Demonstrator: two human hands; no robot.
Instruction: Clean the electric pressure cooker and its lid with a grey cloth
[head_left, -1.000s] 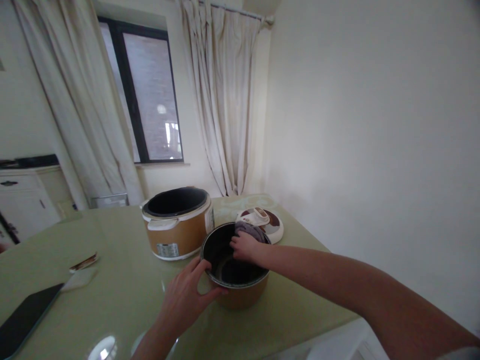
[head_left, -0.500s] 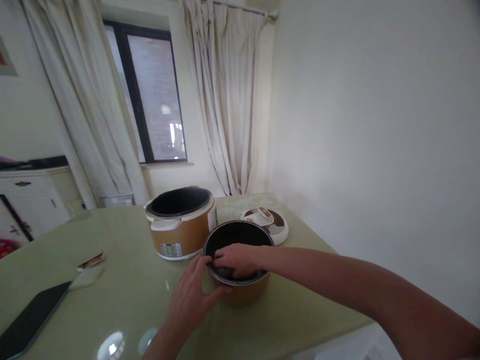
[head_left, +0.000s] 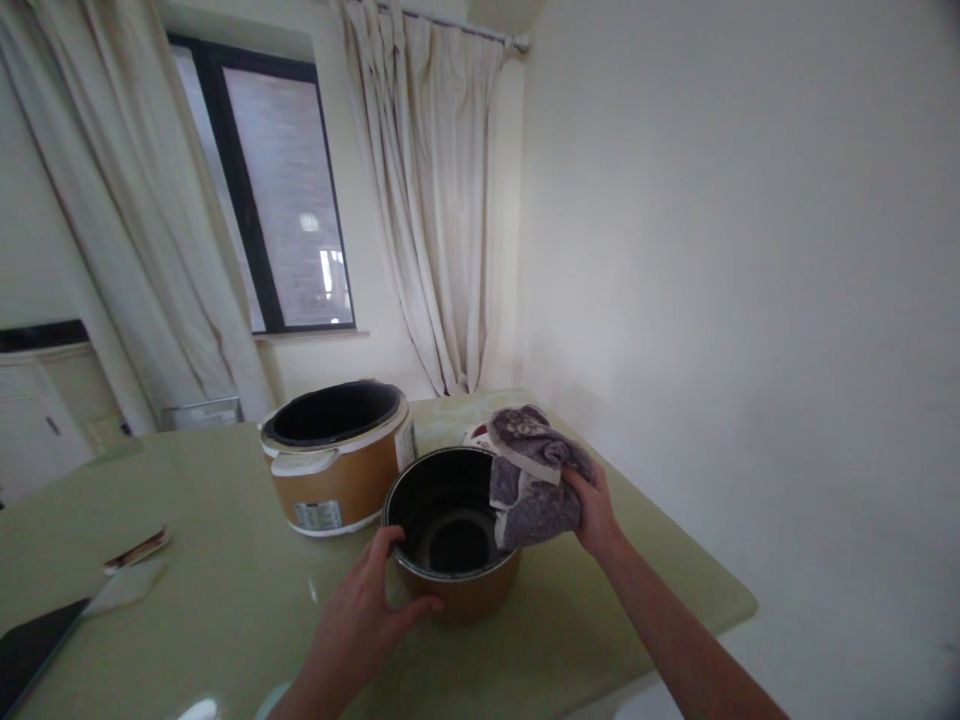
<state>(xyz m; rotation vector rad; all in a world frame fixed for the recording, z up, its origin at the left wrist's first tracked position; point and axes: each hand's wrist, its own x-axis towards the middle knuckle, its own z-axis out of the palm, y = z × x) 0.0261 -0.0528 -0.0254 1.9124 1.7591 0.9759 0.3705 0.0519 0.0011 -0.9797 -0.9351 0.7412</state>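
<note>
A round inner pot [head_left: 480, 592], dark inside and brown outside, stands on the table near me. My left hand [head_left: 367, 620] grips its left side, fingers over the rim and thumb against the outer wall. In my right hand [head_left: 596, 505] is a crumpled grey-purple towel [head_left: 544, 500], held up at the pot's right rim and covering part of it. Behind and to the left stands the rice cooker body [head_left: 337, 475], tan and white with its top uncovered. The lid [head_left: 478, 436] lies behind the pot, mostly hidden by the towel.
The pale green table [head_left: 225, 580] has its right edge beside the wall [head_left: 712, 300]. At the left lie a dark flat board [head_left: 41, 645] and a small brown-and-white item [head_left: 137, 550] I cannot name. A curtained window [head_left: 289, 190] is at the back.
My right hand has come up out of the pot and moved right, with the towel now visible in it. My left hand keeps its hold on the rim. The view has shifted slightly right.
</note>
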